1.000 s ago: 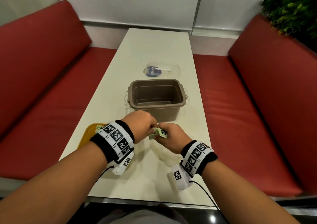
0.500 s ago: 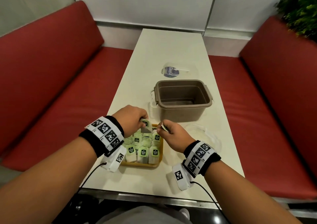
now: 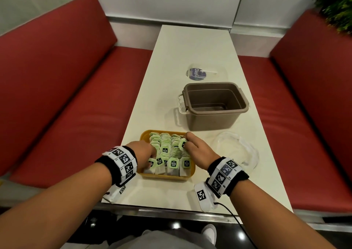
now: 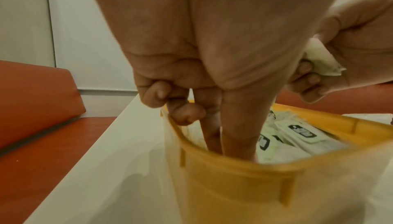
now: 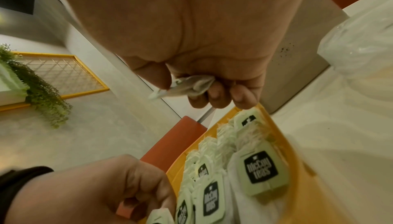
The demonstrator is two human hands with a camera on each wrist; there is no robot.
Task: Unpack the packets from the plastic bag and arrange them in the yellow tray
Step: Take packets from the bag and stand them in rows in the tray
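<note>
Hands have shifted since half a second ago: then both hovered at the far edge of the yellow tray (image 3: 165, 176), each pinching a packet above the rows; now the left hand (image 3: 142, 154) has dropped to the tray's near left corner and the right hand (image 3: 198, 151) sits over its far right corner. A second ago the tray was mostly hidden behind the left wrist, with both hands working one packet in front of the brown bin (image 3: 213, 119). The view has also swung, so the tray now sits central.

The left hand's two long fingers (image 4: 238, 126) reach straight down inside the tray's left wall, pressed against the packets (image 3: 167, 151) stacked there, while its other two fingers are curled up above the rim. Whether it grasps a packet I cannot tell.

The right hand pinches a crumpled white packet (image 5: 187, 85) between thumb and curled fingers, held just above the far right corner of the tray. The green tag (image 3: 183, 143) just left of its knuckles hangs over the rows.

The tray holds tight rows of upright packets with green tags. The plastic bag (image 3: 236, 149) lies crumpled on the white table (image 3: 190, 44) to the right of the tray. The brown bin stands beyond the tray, with a clear lid (image 3: 202, 73) farther back.
</note>
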